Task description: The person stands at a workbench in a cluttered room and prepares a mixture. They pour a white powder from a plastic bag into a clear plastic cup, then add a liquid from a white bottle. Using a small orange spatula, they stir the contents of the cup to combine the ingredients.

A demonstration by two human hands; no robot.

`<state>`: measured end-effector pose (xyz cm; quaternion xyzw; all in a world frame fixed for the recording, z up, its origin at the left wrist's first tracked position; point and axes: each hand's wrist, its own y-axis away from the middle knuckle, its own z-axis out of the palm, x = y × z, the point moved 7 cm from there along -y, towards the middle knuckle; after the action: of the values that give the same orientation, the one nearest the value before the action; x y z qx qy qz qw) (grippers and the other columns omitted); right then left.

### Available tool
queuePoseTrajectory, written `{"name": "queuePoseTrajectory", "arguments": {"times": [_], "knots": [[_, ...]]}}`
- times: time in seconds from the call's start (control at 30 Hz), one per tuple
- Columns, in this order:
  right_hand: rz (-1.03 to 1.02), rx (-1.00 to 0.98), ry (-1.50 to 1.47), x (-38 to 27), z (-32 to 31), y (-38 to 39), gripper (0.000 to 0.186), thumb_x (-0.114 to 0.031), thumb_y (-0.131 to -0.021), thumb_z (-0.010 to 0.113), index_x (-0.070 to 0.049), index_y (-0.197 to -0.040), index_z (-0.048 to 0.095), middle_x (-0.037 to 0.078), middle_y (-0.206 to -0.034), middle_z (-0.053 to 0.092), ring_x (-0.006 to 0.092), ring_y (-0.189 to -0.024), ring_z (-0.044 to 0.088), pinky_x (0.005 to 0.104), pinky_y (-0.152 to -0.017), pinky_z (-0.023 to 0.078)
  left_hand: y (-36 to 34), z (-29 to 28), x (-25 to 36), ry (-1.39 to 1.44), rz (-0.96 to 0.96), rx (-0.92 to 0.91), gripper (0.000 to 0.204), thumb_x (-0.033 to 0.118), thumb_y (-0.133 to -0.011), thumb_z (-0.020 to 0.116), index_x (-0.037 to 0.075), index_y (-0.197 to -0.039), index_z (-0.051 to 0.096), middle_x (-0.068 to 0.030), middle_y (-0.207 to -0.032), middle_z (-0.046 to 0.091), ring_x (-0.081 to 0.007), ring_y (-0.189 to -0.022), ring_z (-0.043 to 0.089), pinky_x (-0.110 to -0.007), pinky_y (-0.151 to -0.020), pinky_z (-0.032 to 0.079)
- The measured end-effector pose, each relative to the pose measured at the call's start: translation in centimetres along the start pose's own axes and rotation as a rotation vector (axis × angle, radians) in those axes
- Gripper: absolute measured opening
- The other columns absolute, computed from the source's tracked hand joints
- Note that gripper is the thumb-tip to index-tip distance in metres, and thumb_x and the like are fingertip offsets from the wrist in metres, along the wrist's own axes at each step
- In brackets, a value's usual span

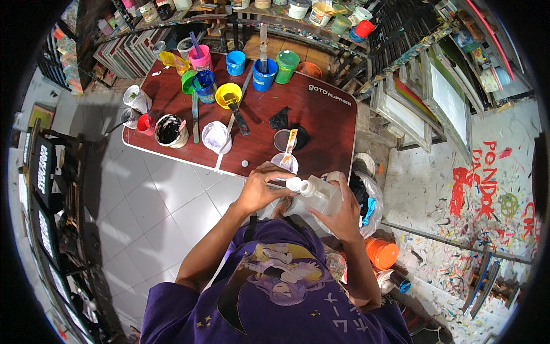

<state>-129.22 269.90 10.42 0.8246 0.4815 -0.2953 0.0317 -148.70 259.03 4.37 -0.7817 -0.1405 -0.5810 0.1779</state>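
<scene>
My left hand (263, 186) is closed at the table's near edge, fingers curved against a small pale cup (285, 162) with an orange-marked stick (291, 143) in it. A white round cap (294, 184) is beside my left thumb; I cannot tell which of these it grips. My right hand (341, 209) grips a translucent plastic bottle (321, 198), tilted with its neck toward my left hand. Left of them on the dark red table (326, 120) are a tub of pale paint (216, 137), a dark paint pot (171, 131) and a yellow pot (228, 95) with a dark-smeared tool.
Several blue, green and pink pots (263, 74) line the table's back, below a shelf (269, 14) of containers. Framed screens (435, 103) lean at the right. A plastic bag (369, 206) and orange bucket (382, 252) are by my right arm. A dark rack (46, 212) runs along the left.
</scene>
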Motion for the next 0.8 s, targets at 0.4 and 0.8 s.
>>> {"name": "queuePoseTrajectory", "arguments": {"times": [0.4, 0.8], "knots": [[-0.021, -0.047, 0.03, -0.4, -0.1, -0.3, 0.118, -0.041, -0.062, 0.096, 0.002, -0.153, 0.033, 0.021, -0.125, 0.064, 0.0383, -0.113, 0.066, 0.0465, -0.098, 0.053, 0.7, 0.4, -1.1, 0.044, -0.039, 0.031, 0.042, 0.015, -0.067, 0.091, 0.009, -0.107, 0.08, -0.0119, -0.108, 0.076, -0.0263, -0.108, 0.066, -0.04, -0.099, 0.051], [-0.031, -0.045, 0.025, -0.5, -0.2, -0.5, 0.121, -0.04, -0.061, 0.097, 0.002, -0.154, 0.031, 0.02, -0.124, 0.065, 0.0363, -0.111, 0.067, 0.0449, -0.097, 0.053, 0.9, 0.1, -0.5, 0.036, -0.034, 0.05, 0.044, 0.013, -0.067, 0.092, 0.01, -0.109, 0.079, -0.0105, -0.109, 0.075, -0.0243, -0.104, 0.067, -0.038, -0.094, 0.053]]}}
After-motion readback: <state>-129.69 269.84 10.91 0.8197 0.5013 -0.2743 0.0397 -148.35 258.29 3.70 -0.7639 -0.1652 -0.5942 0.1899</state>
